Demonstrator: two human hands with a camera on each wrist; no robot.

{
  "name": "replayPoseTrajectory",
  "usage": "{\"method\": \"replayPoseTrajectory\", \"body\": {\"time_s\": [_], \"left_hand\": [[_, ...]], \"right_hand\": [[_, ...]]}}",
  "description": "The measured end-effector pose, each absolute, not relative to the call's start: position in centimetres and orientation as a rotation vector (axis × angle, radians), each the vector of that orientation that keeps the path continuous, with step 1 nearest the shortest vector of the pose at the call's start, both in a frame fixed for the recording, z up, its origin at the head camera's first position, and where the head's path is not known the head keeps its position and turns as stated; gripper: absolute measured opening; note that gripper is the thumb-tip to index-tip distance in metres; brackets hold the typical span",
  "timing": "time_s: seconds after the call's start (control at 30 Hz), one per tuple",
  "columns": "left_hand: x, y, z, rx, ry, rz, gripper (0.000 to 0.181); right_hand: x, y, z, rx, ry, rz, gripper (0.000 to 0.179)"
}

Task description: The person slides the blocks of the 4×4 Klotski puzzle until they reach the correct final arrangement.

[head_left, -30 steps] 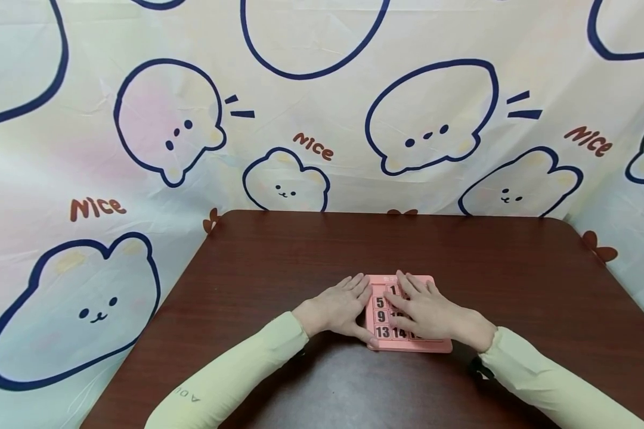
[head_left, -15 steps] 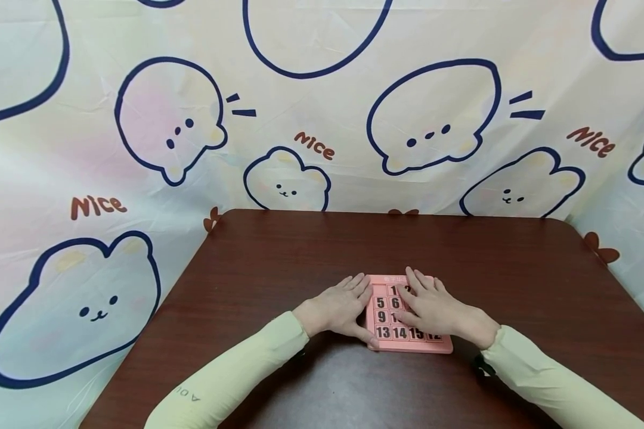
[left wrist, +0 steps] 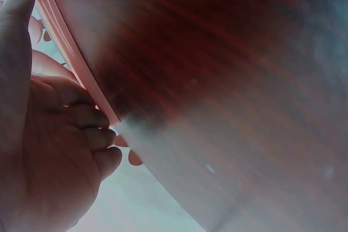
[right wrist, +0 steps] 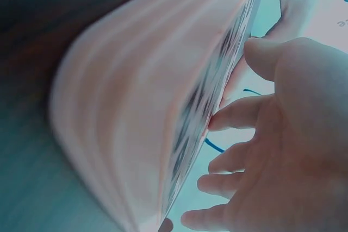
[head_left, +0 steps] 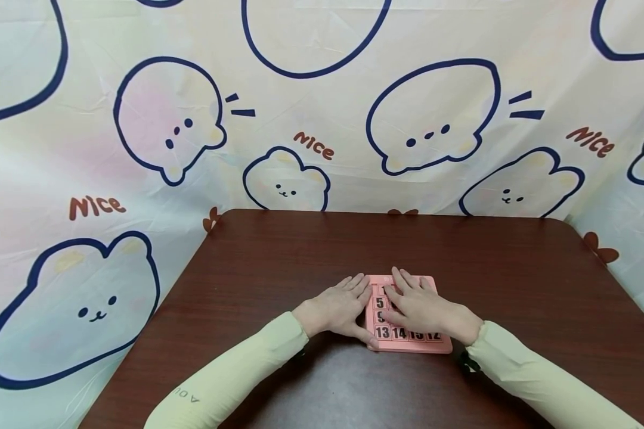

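A pink sliding number puzzle [head_left: 408, 344] lies flat on the brown table, its square tiles marked with black numerals. Along its left side rests my left hand [head_left: 339, 307], fingers straight toward the far left corner and thumb at the near left corner. The left wrist view shows those fingers against the frame's pink side edge [left wrist: 81, 63]. My right hand [head_left: 426, 307] is spread over the upper right of the puzzle, palm down, covering several tiles. Its index fingertip is at the tile numbered 1 in the top row. In the right wrist view the thumb and index finger [right wrist: 236, 115] reach the tile face.
The brown table [head_left: 279, 250] extends around the puzzle on every side. Behind it and at both sides hangs a pale curtain [head_left: 349, 179] with cartoon bears. Light green sleeves [head_left: 236, 369] cover both forearms.
My right hand moved slightly right, then back left across the puzzle. The tile numbered 1 has shifted left toward the top left slot, which showed as a gap before. My left hand stayed still.
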State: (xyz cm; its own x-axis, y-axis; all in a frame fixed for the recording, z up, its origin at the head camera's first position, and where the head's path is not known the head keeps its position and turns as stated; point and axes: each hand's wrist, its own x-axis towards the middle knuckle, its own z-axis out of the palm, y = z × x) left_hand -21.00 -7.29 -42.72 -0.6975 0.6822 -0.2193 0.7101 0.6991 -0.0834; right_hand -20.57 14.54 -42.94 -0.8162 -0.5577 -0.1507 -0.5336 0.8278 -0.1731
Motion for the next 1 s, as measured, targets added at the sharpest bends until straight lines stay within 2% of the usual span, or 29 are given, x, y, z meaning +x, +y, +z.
{"method": "replayPoseTrajectory", "body": {"time_s": [0.4,1.0], "left_hand": [[-21.0,-7.3,-42.8,1.131,2.733,-0.238,0.122],[-20.9,-7.2,-42.7,1.121,2.741,-0.24,0.124]], "right_hand": [[-20.7,13.8,-42.6,-0.833,2.77,-0.201,0.066],[-20.3,19.2,-42.5,-0.706,2.866,-0.209,0.069]]}}
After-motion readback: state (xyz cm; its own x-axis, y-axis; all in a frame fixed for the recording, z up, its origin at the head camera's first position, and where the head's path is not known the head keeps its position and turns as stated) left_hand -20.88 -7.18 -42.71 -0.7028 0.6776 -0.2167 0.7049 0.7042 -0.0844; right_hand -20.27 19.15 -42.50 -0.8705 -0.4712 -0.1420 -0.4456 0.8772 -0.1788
